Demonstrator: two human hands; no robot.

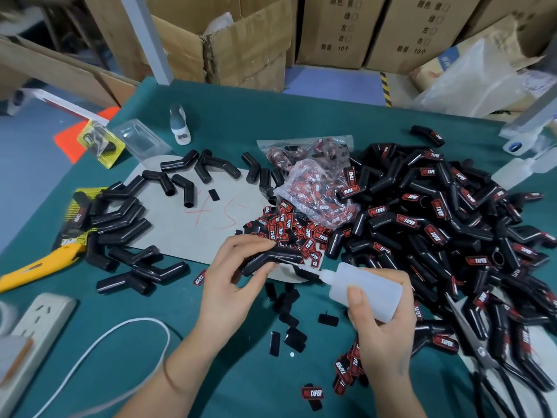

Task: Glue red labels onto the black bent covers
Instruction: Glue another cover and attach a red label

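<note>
Left of the grey cardboard sheet (193, 218) lie roughly twenty unlabelled black covers (120, 218). My left hand (232, 276) pinches one black bent plastic cover (271, 259) at the sheet's near edge; my right hand (379, 321) grips one translucent glue bottle (364, 286), nozzle touching it. Red labels (289, 230) heap beyond; bare green table (211, 357) lies nearer.

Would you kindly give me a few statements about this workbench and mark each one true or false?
1. The left hand holds a black bent cover. True.
2. The right hand holds scissors. False: it grips a glue bottle; the scissors lie on the table.
3. The bottle's nozzle points towards the held cover. True.
4. The labelled covers are piled on the left. False: they are on the right.
</note>
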